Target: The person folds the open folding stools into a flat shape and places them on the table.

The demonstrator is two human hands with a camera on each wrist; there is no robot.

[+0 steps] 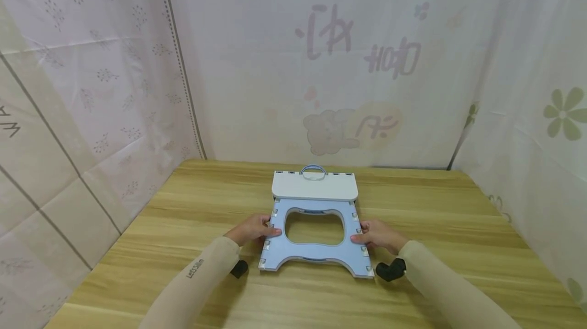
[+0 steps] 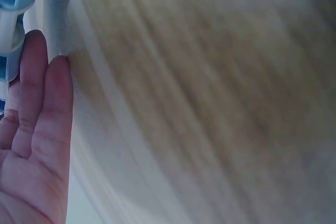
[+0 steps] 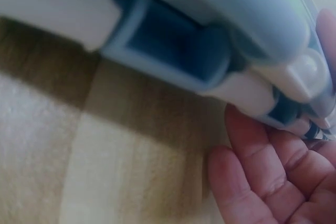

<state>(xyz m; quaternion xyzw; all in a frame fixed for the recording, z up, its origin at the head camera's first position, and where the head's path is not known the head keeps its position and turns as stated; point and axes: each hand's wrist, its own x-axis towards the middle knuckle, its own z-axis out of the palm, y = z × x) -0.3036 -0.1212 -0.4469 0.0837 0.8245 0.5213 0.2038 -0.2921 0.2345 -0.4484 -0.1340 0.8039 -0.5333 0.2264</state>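
Observation:
A folding step stool [image 1: 314, 254], light blue with a white top panel [image 1: 316, 186], lies folded toward the middle of the wooden table in the head view. A small carry handle [image 1: 314, 167] shows at its far edge. On the left side my left hand [image 1: 255, 228] grips the stool's edge, thumb over the blue face. My right hand [image 1: 377, 236] holds the opposite edge the same way. In the left wrist view, fingers [image 2: 32, 77] lie against the stool's side. Bent fingers [image 3: 257, 156] reach under its hinged edge in the right wrist view.
The wood-grain table [image 1: 183, 212] runs back to a printed fabric curtain [image 1: 257, 64], and more curtain hangs at both sides. Black wrist-camera mounts [image 1: 391, 270] sit beneath the sleeves, close to the stool's near corners.

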